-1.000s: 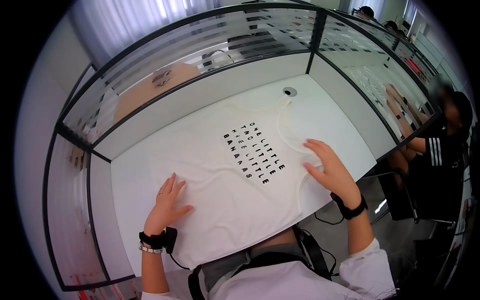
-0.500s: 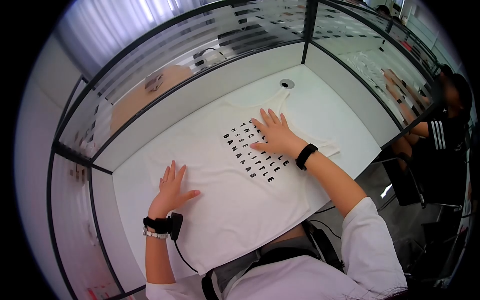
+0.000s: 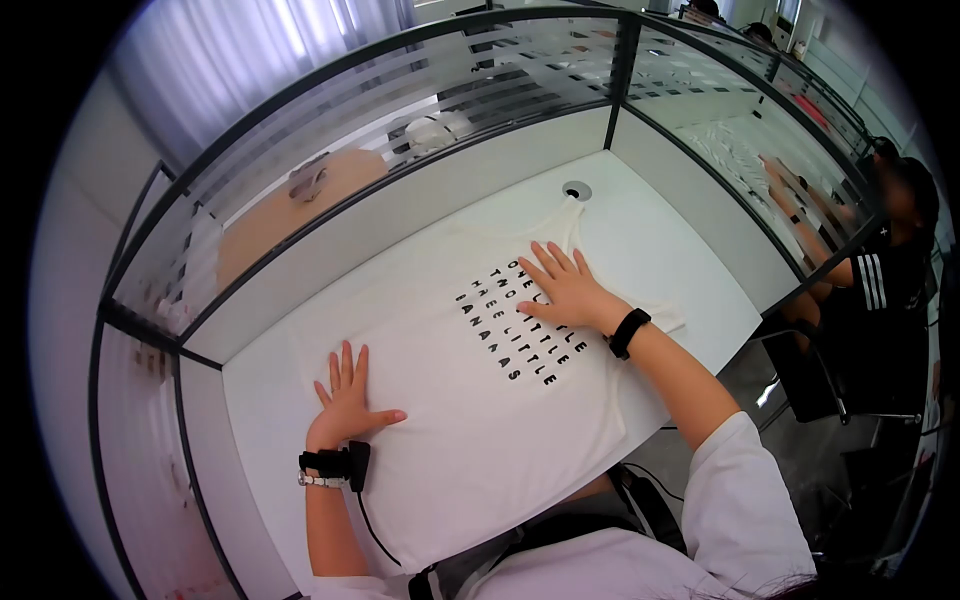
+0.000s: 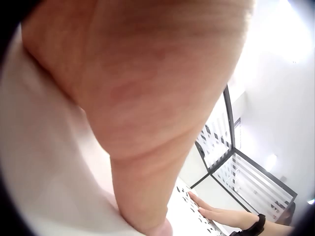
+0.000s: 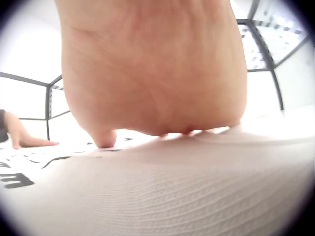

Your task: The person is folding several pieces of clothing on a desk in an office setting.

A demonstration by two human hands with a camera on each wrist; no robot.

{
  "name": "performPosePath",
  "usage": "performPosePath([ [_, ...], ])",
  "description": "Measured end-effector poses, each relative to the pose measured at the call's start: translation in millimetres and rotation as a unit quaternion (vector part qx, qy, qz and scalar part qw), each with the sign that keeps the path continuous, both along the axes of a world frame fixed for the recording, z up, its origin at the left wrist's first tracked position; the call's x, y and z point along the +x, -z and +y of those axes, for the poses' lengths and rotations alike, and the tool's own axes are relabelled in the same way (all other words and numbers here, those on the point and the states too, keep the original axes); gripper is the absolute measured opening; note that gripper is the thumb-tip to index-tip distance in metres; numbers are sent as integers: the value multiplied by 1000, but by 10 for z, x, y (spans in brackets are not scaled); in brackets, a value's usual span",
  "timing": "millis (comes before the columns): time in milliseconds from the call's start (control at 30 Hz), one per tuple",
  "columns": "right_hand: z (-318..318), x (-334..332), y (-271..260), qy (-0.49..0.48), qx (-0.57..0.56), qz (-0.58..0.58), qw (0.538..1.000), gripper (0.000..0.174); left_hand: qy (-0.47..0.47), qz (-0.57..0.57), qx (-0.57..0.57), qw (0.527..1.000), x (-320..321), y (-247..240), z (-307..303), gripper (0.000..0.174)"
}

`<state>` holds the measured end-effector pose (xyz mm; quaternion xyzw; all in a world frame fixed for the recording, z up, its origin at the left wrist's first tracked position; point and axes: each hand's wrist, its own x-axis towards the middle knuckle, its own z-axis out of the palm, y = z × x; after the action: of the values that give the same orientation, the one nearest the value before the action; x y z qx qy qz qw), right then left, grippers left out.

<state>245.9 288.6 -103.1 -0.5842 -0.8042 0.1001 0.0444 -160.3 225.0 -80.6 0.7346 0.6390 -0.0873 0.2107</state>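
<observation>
The white sleeveless fabric top (image 3: 470, 440) carries rows of black capital letters (image 3: 520, 320) between the white tabletop's (image 3: 690, 240) far and near edges, beneath striped clear-and-frosted glass panels (image 3: 330, 140).

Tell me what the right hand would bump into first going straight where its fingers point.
Past the cream sleeveless fabric top beneath it, the right hand would probably meet the white divider panel at the far side first, though depth is hard to judge.

The top (image 3: 470, 450) lies on the desk (image 3: 690, 250) before the partition (image 3: 400, 207), its far strap (image 3: 567, 219) near the desk hole (image 3: 577, 190).
</observation>
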Motion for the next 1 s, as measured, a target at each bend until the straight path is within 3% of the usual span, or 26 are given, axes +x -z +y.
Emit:
performPosePath([
  [700, -14, -9, 66, 12, 14, 19, 1000, 83, -18, -37, 5, 999, -22, 67, -5, 139],
  [1000, 18, 62, 25, 11, -22, 97, 995, 81, -11, -59, 23, 998, -31, 61, -23, 138],
])
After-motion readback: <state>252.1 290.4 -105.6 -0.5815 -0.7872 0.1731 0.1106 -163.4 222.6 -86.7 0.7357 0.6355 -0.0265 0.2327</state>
